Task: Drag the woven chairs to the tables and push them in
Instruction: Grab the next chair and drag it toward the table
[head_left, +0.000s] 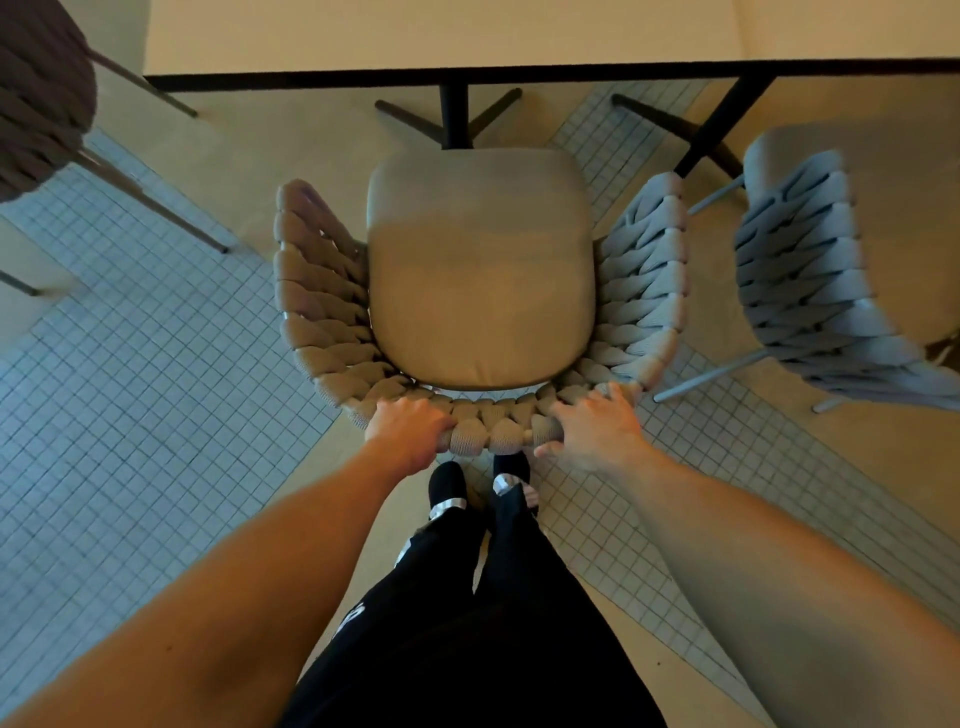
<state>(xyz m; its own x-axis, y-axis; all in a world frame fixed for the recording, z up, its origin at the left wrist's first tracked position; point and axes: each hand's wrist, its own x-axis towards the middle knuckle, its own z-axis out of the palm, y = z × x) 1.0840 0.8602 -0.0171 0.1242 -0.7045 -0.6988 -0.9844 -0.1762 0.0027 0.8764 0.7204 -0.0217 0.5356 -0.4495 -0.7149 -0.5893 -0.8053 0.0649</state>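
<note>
Chair (480, 291) at frame centre, seat front just short of the desk (441, 36) edge. Left hand (408, 434) grips the woven backrest; right hand (592, 431) rests there, fingers spread, positioned for pushing in.

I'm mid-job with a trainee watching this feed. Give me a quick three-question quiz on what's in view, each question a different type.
1. True or false: both hands are on the backrest of the middle woven chair.
2. Multiple choice: the seat cushion's front edge is (a) well under the table, (b) near the table's edge, not yet under it, (c) facing away from the table.
3. Fill in: the blue-grey woven chair stands to the person's ____.

Key: 1 true: left hand, right hand. 2 b. 3 right.
</note>
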